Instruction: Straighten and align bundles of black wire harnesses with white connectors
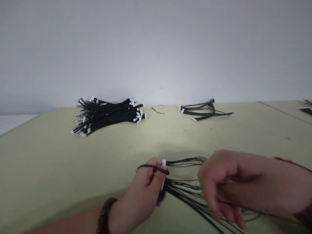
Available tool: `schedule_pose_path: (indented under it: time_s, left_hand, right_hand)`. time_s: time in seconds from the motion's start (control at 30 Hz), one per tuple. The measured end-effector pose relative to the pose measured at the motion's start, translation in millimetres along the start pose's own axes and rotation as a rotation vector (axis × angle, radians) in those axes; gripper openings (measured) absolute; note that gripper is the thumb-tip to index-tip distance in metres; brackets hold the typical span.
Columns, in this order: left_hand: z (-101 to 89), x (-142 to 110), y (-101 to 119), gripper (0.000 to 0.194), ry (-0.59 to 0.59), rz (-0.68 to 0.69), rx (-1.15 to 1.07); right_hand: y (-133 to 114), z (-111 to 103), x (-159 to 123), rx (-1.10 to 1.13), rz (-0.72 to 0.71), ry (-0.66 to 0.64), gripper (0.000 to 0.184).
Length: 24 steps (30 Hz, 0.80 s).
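My left hand (146, 187) is closed around the connector ends of a bunch of thin black cables (185, 191) low in the middle of the head view. One white connector (164, 162) sticks up above its fingers. My right hand (234, 185) hovers over the same cables to the right, fingers curled downward and touching the strands; it is blurred by motion. The cables fan out rightward beneath it across the table.
A pale green table (48, 162) runs to a white wall. A large pile of black cables with white connectors (107, 115) lies at the back left. A smaller cable group (204, 110) lies at the back right, with a green tie (158, 111) and a rubber band (161, 106) between them.
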<state>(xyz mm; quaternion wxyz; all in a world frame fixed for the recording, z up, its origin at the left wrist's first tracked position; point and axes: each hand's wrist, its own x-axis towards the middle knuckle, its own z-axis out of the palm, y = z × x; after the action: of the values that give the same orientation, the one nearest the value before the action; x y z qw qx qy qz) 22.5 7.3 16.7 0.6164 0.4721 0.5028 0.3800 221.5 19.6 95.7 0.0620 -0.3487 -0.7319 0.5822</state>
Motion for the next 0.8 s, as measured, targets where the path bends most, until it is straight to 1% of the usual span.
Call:
schedule_pose_path:
  time_s: [0.03, 0.07, 0.1, 0.17, 0.2, 0.23, 0.3, 0.33, 0.37, 0.4, 0.43, 0.47, 0.5, 0.53, 0.57, 0.6, 0.63, 0.67, 0.73, 0.8]
  left_hand:
    - [0.8, 0.6, 0.4, 0.019, 0.013, -0.006, -0.009]
    - [1.4, 1.3, 0.8, 0.019, 0.015, -0.005, -0.019]
    - [1.7, 1.8, 1.1, 0.019, 0.009, 0.000, -0.027]
    - [1.6, 2.8, 1.3, 0.018, -0.007, 0.021, -0.032]
    - [1.1, 3.0, 1.1, 0.018, -0.011, 0.030, -0.031]
    - [0.4, 3.1, 0.6, 0.019, -0.009, 0.034, -0.027]
    - [-1.3, 2.5, -1.2, 0.021, -0.003, 0.031, -0.023]
    - [-2.1, 1.8, -2.5, 0.022, -0.006, 0.028, -0.021]
    - [-2.8, 0.7, -4.0, 0.023, -0.016, 0.025, -0.022]
    - [-3.4, -0.6, -5.4, 0.024, -0.027, 0.024, -0.026]
    - [-3.7, -2.2, -6.7, 0.026, -0.038, 0.026, -0.033]
    - [-3.8, -4.0, -7.8, 0.028, -0.050, 0.033, -0.042]
    - [-3.7, -5.9, -8.7, 0.029, -0.060, 0.045, -0.048]
    - [-3.6, -7.8, -9.2, 0.031, -0.071, 0.058, -0.051]
    - [-3.5, -9.7, -9.6, 0.032, -0.079, 0.069, -0.051]
    - [-3.5, -11.5, -9.9, 0.033, -0.086, 0.080, -0.047]
    - [-3.6, -13.1, -10.1, 0.034, -0.093, 0.083, -0.042]
    - [-3.8, -14.5, -10.4, 0.035, -0.095, 0.085, -0.039]
    - [-4.4, -16.8, -11.2, 0.035, -0.091, 0.082, -0.033]
    - [-4.6, -18.2, -12.0, 0.035, -0.087, 0.071, -0.025]
  right_hand:
    - [0.5, -11.8, -3.2, 0.141, -0.064, -0.058, 0.024]
    - [1.4, -22.9, -5.0, 0.206, -0.136, -0.076, 0.022]
    - [2.5, -32.4, -5.4, 0.196, -0.216, -0.034, 0.019]
    - [3.9, -45.5, -2.4, 0.133, -0.372, 0.160, 0.013]
    - [3.8, -48.6, 0.2, 0.139, -0.437, 0.279, 0.015]
    - [2.8, -49.3, 2.7, 0.187, -0.498, 0.398, 0.019]
    - [-1.4, -44.6, 6.3, 0.352, -0.564, 0.643, 0.029]
    - [-4.2, -39.5, 7.1, 0.425, -0.558, 0.709, 0.029]
    - [-6.9, -32.6, 7.5, 0.467, -0.524, 0.715, 0.027]
    - [-9.2, -24.4, 7.7, 0.463, -0.453, 0.659, 0.022]
    - [-10.6, -15.0, 8.1, 0.399, -0.357, 0.576, 0.017]
    - [-11.0, -4.9, 8.8, 0.264, -0.255, 0.500, 0.014]
    - [-10.1, 5.4, 10.0, 0.064, -0.170, 0.462, 0.013]
    - [-8.2, 15.2, 11.5, -0.170, -0.119, 0.482, 0.015]
    - [-5.3, 24.2, 13.1, -0.410, -0.122, 0.553, 0.015]
    - [-1.9, 31.7, 14.7, -0.620, -0.165, 0.634, 0.016]
    - [1.7, 37.5, 15.9, -0.780, -0.228, 0.704, 0.015]
    - [5.1, 41.5, 16.7, -0.883, -0.280, 0.744, 0.015]
    - [10.2, 44.7, 16.9, -0.966, -0.334, 0.767, 0.016]
    - [12.9, 43.9, 15.9, -0.988, -0.341, 0.779, 0.017]
